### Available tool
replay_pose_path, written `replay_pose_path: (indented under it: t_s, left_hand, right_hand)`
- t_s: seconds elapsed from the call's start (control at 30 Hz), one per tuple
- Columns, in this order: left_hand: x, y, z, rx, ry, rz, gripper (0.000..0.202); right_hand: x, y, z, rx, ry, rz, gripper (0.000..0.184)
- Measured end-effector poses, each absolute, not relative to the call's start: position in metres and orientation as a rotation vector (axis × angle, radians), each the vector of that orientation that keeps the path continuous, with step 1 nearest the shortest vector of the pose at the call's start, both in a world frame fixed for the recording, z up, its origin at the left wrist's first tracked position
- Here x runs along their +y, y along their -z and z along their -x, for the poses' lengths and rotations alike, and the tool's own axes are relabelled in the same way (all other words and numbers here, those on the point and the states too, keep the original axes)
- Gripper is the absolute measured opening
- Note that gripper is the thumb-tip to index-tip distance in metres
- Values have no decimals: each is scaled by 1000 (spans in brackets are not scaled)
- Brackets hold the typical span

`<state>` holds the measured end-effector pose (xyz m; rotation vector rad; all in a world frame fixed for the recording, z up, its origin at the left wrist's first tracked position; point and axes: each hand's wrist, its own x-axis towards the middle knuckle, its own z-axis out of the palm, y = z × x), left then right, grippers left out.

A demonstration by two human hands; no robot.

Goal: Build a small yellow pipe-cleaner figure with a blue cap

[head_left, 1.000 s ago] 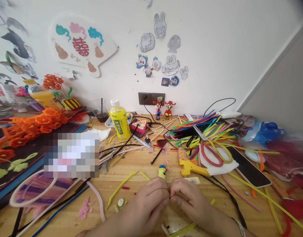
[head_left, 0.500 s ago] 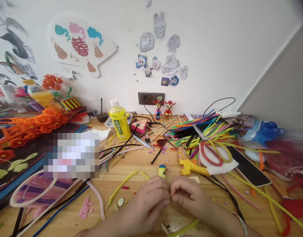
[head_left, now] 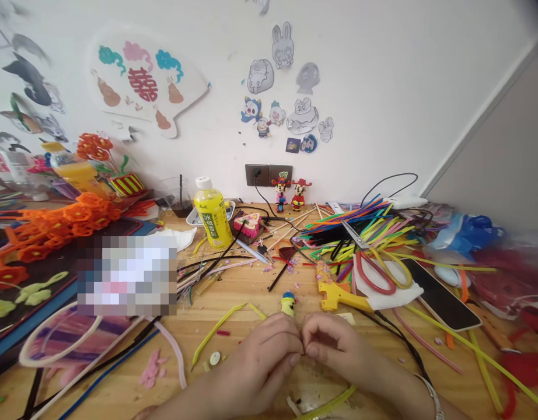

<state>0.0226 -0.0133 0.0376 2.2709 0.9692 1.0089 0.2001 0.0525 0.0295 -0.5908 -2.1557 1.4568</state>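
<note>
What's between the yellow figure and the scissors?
In the head view, the glue gun lies between the figure and scissors, with white paper partly under the scissors' handles.

Just beyond the left grip (head_left: 269,356) and right grip (head_left: 332,350), a small yellow figure (head_left: 288,304) blocks 12 o'clock. Between 1 and 2, a yellow glue gun (head_left: 339,296), scissors (head_left: 364,245) and a stem bundle (head_left: 339,234) bar passage; a black cable (head_left: 416,354) crosses 3. Toward 11, bare table (head_left: 241,284) gives a lane as far as the yellow bottle (head_left: 213,213). A bent yellow strip (head_left: 215,328) lies low at 9.
</note>
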Motion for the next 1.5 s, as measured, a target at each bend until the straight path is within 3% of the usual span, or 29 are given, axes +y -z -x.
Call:
replay_pose_path:
  t_s: [0.77, 1.0, 1.3, 1.5]
  left_hand:
    - [-11, -31, -24, 971, -1035, -2527, 29]
    - [-9, -31, -22, 1008, -985, -2607, 21]
    - [-8, -33, -21, 1197, -1096, -2299, 15]
    - [-7, -29, -24, 1171, -1045, -2365, 15]
  right_hand:
    - [55, -24, -197, -2075, -1598, 580, 28]
    - [56, -28, -199, -2069, -1605, 579, 26]
    - [56, -30, -199, -2024, -1623, 586, 21]
    - [56, -27, -198, -2100, -1494, 621, 22]
